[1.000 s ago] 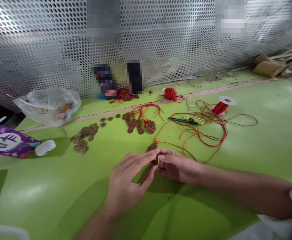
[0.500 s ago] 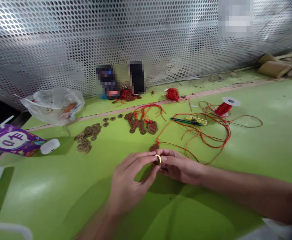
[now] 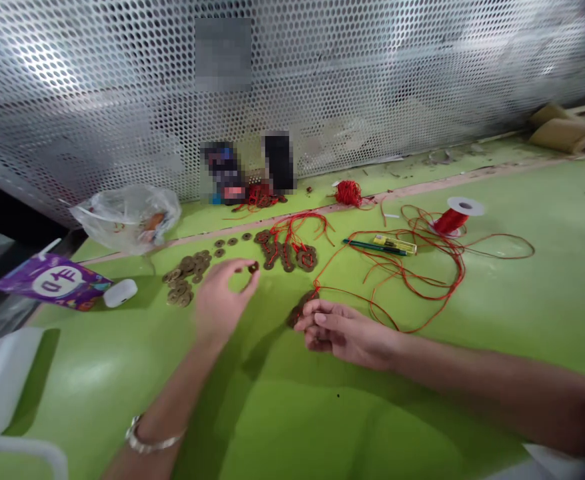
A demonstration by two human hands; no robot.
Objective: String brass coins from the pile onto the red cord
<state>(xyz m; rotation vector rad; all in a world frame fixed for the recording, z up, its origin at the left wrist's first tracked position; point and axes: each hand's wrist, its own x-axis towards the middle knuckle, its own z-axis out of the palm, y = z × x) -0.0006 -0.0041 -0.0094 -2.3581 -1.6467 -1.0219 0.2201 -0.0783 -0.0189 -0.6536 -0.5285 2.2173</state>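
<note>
My left hand (image 3: 225, 297) is raised over the table, thumb and fingertips pinching a coin (image 3: 253, 267) with a hole in it. Right of it, my right hand (image 3: 345, 333) has its fingers curled together by a strand of coins (image 3: 297, 313) tied with red cord. Whatever those fingers grip is hidden. From the strand, a long red cord (image 3: 352, 292) runs to the right. Beyond my hands lie several finished-looking coin strands with red cord (image 3: 286, 253). Loose brass-coloured coins (image 3: 187, 267) are heaped to the left, with several more set apart from the heap.
A spool of red cord (image 3: 451, 220) stands at right near a green pen (image 3: 372, 247) and a yellow-handled cutter (image 3: 395, 244). A red cord ball (image 3: 348, 193) sits behind. Left are a plastic bag (image 3: 127, 220), a purple packet (image 3: 57, 280) and a white case (image 3: 121, 293).
My left hand has moved left, away from my right hand, carrying a coin. My right hand stays near the strand, more of which now shows. The view has shifted slightly.
</note>
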